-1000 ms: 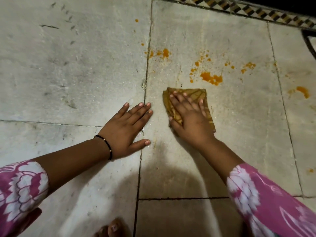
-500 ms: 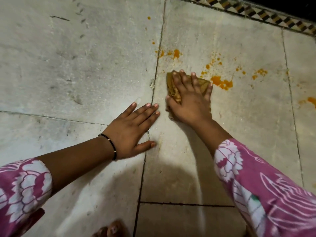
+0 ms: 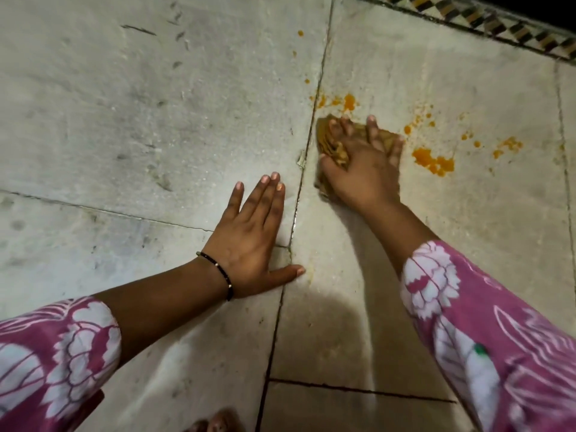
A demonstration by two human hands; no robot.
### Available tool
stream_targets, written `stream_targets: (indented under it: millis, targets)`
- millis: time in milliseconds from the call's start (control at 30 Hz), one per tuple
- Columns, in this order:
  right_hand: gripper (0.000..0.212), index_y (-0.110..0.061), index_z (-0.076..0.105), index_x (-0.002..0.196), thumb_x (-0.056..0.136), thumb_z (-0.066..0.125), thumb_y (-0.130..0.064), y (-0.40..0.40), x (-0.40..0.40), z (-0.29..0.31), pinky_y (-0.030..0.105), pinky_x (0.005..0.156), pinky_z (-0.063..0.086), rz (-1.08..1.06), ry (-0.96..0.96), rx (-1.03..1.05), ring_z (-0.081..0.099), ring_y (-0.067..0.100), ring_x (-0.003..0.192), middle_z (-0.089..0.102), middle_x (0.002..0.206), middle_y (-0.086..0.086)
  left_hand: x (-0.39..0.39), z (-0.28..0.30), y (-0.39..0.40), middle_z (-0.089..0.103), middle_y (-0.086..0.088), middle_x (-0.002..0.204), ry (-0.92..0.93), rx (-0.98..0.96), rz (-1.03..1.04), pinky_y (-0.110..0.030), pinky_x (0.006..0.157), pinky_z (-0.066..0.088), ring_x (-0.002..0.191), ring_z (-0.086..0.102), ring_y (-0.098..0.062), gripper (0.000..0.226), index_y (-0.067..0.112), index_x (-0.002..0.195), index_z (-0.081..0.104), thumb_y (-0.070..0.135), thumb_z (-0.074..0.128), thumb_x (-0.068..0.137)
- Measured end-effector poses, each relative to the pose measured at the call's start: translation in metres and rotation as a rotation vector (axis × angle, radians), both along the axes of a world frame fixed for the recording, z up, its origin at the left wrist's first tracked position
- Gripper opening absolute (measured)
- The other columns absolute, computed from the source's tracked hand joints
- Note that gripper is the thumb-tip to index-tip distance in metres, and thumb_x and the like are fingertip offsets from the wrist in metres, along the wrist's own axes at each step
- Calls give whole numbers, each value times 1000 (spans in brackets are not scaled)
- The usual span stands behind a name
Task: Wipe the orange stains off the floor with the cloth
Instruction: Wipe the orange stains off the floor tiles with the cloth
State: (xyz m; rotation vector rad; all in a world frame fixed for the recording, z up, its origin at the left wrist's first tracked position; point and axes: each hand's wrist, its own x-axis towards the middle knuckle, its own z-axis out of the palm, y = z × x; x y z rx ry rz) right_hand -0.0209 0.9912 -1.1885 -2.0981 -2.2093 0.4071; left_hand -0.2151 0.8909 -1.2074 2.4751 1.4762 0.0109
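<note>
My right hand (image 3: pixel 364 169) presses a crumpled yellow-brown cloth (image 3: pixel 332 141) flat on the stone floor, fingers spread over it. Only the cloth's left side and top edge show from under the hand. Just beyond the fingertips lie orange stains (image 3: pixel 348 101) by the tile joint. A larger orange patch (image 3: pixel 433 162) sits to the right of the hand, with smaller splashes (image 3: pixel 508 146) further right. My left hand (image 3: pixel 252 232) rests flat on the neighbouring tile, fingers spread, holding nothing.
Pale stone floor tiles (image 3: pixel 140 104) with dark joints. A patterned border strip (image 3: pixel 486 23) runs along the top right. Small orange dots (image 3: pixel 300 33) lie further up near the joint. My toes (image 3: pixel 215 424) show at the bottom edge.
My right hand has slid the cloth forward and leftward across the tile, up to the stains by the joint; the cloth has bunched up. My left hand stays planted.
</note>
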Motion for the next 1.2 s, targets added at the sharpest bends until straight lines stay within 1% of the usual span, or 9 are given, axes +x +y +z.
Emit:
stream_targets:
  millis: [200, 333, 500, 600, 733, 867, 967, 1133, 1200]
  targets:
    - [66, -28, 36, 143, 82, 37, -52, -22, 4, 6, 27, 113, -1, 272, 75, 55, 16, 15, 144, 31, 152, -7, -2, -1, 0, 6, -20, 157, -23, -1, -7, -54, 116, 6, 146, 2, -30, 110, -1, 148, 6, 80, 25, 76]
    - [73, -26, 39, 142, 76, 30, -57, -40, 47, 15, 34, 114, 6, 219, -1, 30, 22, 19, 142, 35, 150, -4, -2, -1, 1, 5, -18, 157, -43, -5, -6, -52, 116, 4, 146, 0, -28, 111, 1, 148, 8, 81, 28, 75]
    - [69, -26, 23, 148, 83, 33, -49, -7, 4, 0, 44, 116, 2, 75, -5, 32, 9, 23, 145, 22, 156, -3, -2, 0, 1, 3, -18, 158, -33, -8, -2, -52, 116, 4, 146, -1, -27, 110, 1, 149, 7, 80, 28, 75]
    - [67, -26, 18, 149, 88, 30, -48, -19, -17, -4, 41, 117, 0, 205, -30, 52, 7, 20, 146, 19, 157, -4, -1, 0, 1, 3, -18, 157, -16, -3, -5, -53, 117, 6, 146, -1, -28, 109, 1, 148, 6, 80, 27, 76]
    - [67, -26, 22, 149, 86, 38, -44, -96, 9, 3, 37, 118, 6, 376, -53, 30, 11, 11, 144, 21, 154, -7, -2, 0, 1, 5, -19, 157, -23, 5, -10, -54, 116, 7, 146, 2, -29, 107, 0, 148, 9, 79, 25, 78]
    - [67, -22, 31, 145, 82, 44, -42, -163, 83, 7, 39, 117, 13, 214, -18, 12, 21, 14, 142, 32, 149, -4, -2, -2, 1, 2, -17, 157, -20, 6, -12, -53, 116, 5, 146, 0, -28, 106, 2, 149, 8, 80, 23, 79]
    - [65, -19, 37, 142, 81, 42, -42, -143, 110, 12, 40, 115, 16, 146, -30, 30, 27, 19, 140, 37, 147, -1, -1, -3, 1, 2, -16, 158, -7, 12, -6, -52, 116, 5, 146, -1, -27, 107, 2, 149, 8, 81, 22, 78]
    - [70, -25, 38, 143, 77, 29, -48, -70, 59, 7, 33, 115, 6, -106, -16, 95, 25, 22, 142, 36, 150, -2, 0, -1, 0, 4, -17, 158, 17, 12, -9, -54, 116, 9, 146, 1, -28, 107, 1, 149, 11, 82, 20, 78]
    - [69, -28, 37, 143, 77, 29, -46, -74, 26, 3, 34, 117, 3, -86, 49, 93, 21, 18, 143, 35, 151, -4, 0, 0, 0, 6, -18, 157, 27, 14, -15, -55, 115, 11, 146, 4, -29, 108, 0, 148, 12, 82, 20, 78]
